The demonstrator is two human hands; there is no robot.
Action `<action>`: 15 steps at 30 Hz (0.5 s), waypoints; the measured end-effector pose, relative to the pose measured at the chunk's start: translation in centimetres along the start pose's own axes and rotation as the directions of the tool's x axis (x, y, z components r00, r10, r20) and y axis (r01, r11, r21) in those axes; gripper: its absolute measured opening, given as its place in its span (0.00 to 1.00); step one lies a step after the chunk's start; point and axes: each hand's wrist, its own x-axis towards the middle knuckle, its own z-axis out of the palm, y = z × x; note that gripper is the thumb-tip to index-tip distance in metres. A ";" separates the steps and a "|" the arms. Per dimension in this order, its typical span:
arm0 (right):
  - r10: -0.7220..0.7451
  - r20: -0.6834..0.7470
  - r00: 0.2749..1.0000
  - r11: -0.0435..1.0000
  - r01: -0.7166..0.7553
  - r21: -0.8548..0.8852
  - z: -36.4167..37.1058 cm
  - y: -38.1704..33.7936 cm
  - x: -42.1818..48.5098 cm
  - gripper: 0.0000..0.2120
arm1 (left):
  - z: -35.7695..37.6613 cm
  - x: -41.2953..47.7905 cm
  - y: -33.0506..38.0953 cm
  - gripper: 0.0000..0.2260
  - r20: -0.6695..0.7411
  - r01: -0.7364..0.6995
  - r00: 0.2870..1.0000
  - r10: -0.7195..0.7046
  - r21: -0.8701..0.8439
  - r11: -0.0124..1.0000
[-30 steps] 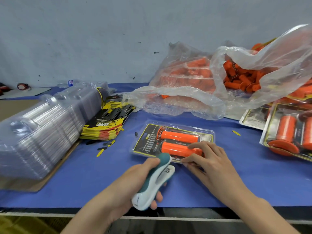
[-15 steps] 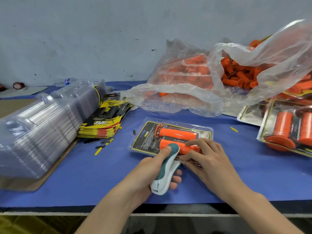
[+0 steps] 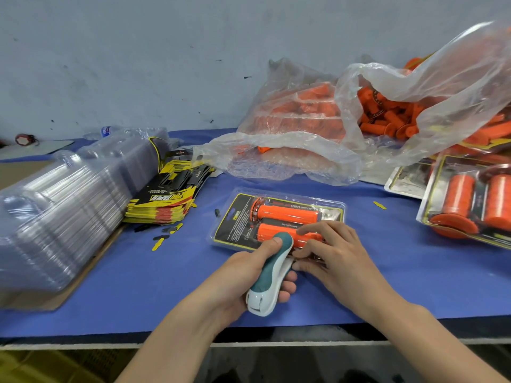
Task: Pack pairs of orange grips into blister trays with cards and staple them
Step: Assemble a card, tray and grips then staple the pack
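A clear blister pack [image 3: 276, 219] with a black-and-yellow card and two orange grips lies on the blue table [image 3: 110, 286]. My left hand [image 3: 243, 277] grips a teal-and-white stapler [image 3: 272, 275] whose nose sits over the pack's near edge. My right hand [image 3: 331, 252] rests on the pack just right of the stapler, fingers spread over the near grip and pressing the edge down. The stapler's jaw and the pack's near edge are hidden under my hands.
A tall stack of empty clear trays [image 3: 60, 211] lies at the left, beside a pile of yellow-black cards [image 3: 168, 197]. Plastic bags of loose orange grips [image 3: 345, 120] fill the back right. Finished packs [image 3: 470, 205] lie at the right edge.
My left hand has pushed the stapler forward from in front of the pack onto its near edge. My right hand has stayed on the pack, shifting slightly.
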 end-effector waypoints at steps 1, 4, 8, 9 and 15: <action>0.001 0.002 1.000 1.000 -0.001 0.008 0.0 0.0 0.0 0.14 | 0.1 0.0 0.0 0.24 -0.005 0.000 1.000 0.000 0.004 1.000; 0.006 0.012 1.000 1.000 -0.006 -0.019 -0.3 -0.1 0.0 0.11 | 0.2 0.0 -0.1 0.25 -0.006 0.006 1.000 -0.006 0.014 1.000; -0.013 0.020 1.000 0.986 0.016 -0.164 -0.5 -0.9 0.4 0.14 | 0.2 0.0 0.0 0.25 0.010 0.003 1.000 -0.003 0.033 0.999; -0.048 0.033 0.998 0.979 0.053 -0.197 -0.5 -1.2 0.6 0.16 | 0.3 0.0 0.0 0.24 0.014 -0.002 1.000 0.001 0.037 0.999; -0.146 0.010 0.989 0.972 0.146 -0.184 -0.1 -1.3 1.1 0.18 | 0.3 0.0 0.0 0.23 0.019 -0.008 1.000 0.007 0.065 0.998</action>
